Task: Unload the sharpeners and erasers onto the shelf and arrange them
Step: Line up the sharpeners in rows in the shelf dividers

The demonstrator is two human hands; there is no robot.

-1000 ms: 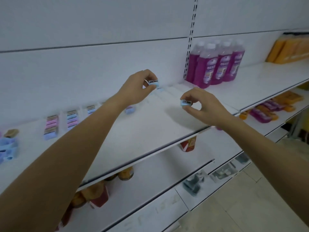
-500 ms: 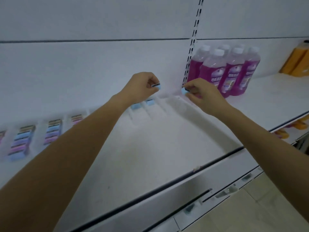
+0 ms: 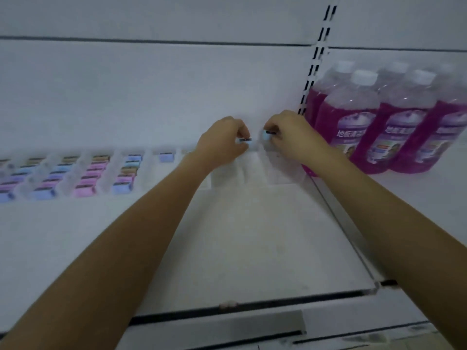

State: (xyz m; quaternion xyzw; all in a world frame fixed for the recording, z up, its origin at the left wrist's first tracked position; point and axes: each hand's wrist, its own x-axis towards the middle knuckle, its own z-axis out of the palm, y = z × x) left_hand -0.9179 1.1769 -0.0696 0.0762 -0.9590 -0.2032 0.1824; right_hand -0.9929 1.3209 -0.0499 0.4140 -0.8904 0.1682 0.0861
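My left hand (image 3: pixel 222 141) pinches a small blue sharpener (image 3: pixel 245 140) at the back of the white shelf (image 3: pixel 252 236). Just to its right, my right hand (image 3: pixel 290 135) pinches a second blue sharpener (image 3: pixel 269 133) close to the back wall. Both hands hover over the clear divider lanes (image 3: pixel 249 168) at the right end of the row. To the left, rows of pink, blue and purple sharpeners (image 3: pixel 86 175) fill several lanes. One lone blue sharpener (image 3: pixel 166 157) sits in the lane left of my left wrist.
Purple bottles with white caps (image 3: pixel 389 127) stand on the shelf right of my right hand. A perforated black-slotted upright (image 3: pixel 316 59) runs up the back wall between the two shelf bays. The shelf's front edge (image 3: pixel 252 305) has a clear lip.
Both hands have reached further back and closer together, each carrying its sharpener to the rear of the divider lanes. The view has shifted nearer and lower over the shelf.
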